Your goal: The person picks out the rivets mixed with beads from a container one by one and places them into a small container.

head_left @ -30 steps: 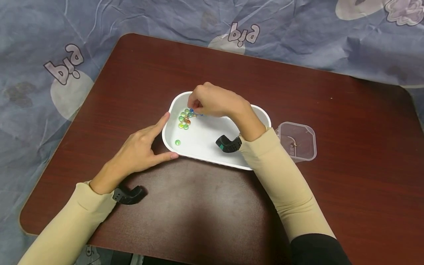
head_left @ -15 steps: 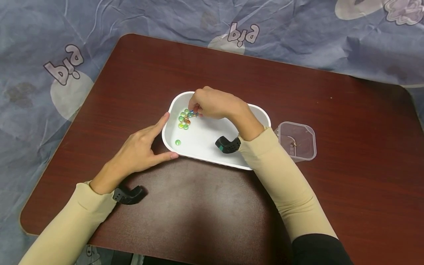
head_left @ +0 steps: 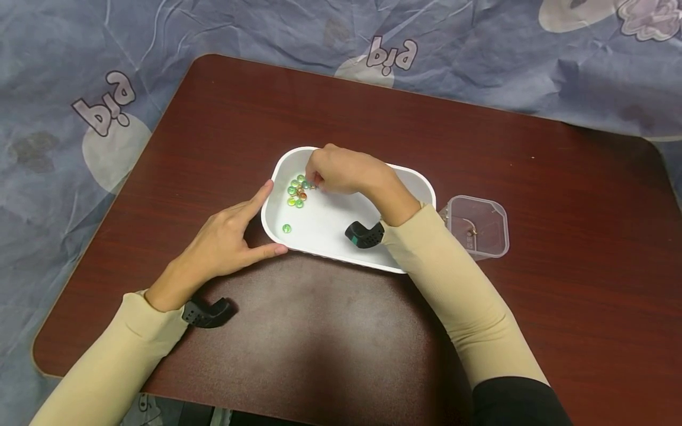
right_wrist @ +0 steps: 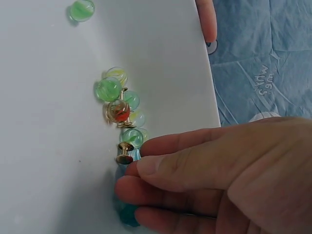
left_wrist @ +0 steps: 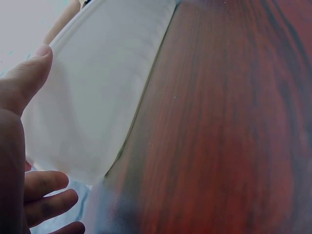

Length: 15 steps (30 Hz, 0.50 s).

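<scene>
A white tray (head_left: 341,231) holds several glass marbles (right_wrist: 108,89), mostly green with one orange-red, clustered near its left end. A lone green marble (head_left: 286,228) lies apart toward the front. Small gold double-headed studs (right_wrist: 125,152) sit among the cluster. My left hand (head_left: 221,242) is spread at the tray's left end, with thumb and a finger touching the rim. My right hand (head_left: 343,168) reaches into the tray, fingers bent and thumb close to a gold stud and bluish marbles (right_wrist: 129,214). Whether anything is pinched is hidden by the fingers.
A clear plastic box (head_left: 479,228) with small gold pieces (head_left: 472,232) inside stands right of the tray, partly behind my right forearm. Both rest on a dark red-brown table (head_left: 575,248). Patterned blue cloth (head_left: 256,29) lies beyond its far edge.
My right hand has shifted slightly down and to the right beside the cluster. The blue marble near its fingertips is no longer visible from above. My left hand stays at the rim.
</scene>
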Available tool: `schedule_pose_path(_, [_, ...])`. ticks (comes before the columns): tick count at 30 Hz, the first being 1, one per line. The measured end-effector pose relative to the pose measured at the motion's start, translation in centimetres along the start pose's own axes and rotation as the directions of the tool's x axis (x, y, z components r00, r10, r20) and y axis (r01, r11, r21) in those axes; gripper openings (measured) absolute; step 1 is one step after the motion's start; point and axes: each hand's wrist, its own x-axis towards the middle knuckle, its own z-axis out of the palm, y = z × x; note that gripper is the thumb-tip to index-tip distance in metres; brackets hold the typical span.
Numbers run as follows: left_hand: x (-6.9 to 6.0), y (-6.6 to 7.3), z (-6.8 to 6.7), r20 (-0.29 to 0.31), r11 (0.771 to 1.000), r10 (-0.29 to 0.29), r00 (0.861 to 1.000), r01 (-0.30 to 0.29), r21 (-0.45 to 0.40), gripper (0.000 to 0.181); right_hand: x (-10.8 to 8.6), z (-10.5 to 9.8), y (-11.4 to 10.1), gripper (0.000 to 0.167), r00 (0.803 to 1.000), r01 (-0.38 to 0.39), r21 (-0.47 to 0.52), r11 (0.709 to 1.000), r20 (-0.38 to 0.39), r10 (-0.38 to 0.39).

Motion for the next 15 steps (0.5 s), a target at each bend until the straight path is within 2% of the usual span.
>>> schedule_pose_path(15, [0.02,0.03,0.03,-0.009,1.0,0.004,1.0,-0.004,0.0,0.104,0.74,0.6,-0.35,0.018,0.999,-0.048,-0.032,0.998,0.019,0.049])
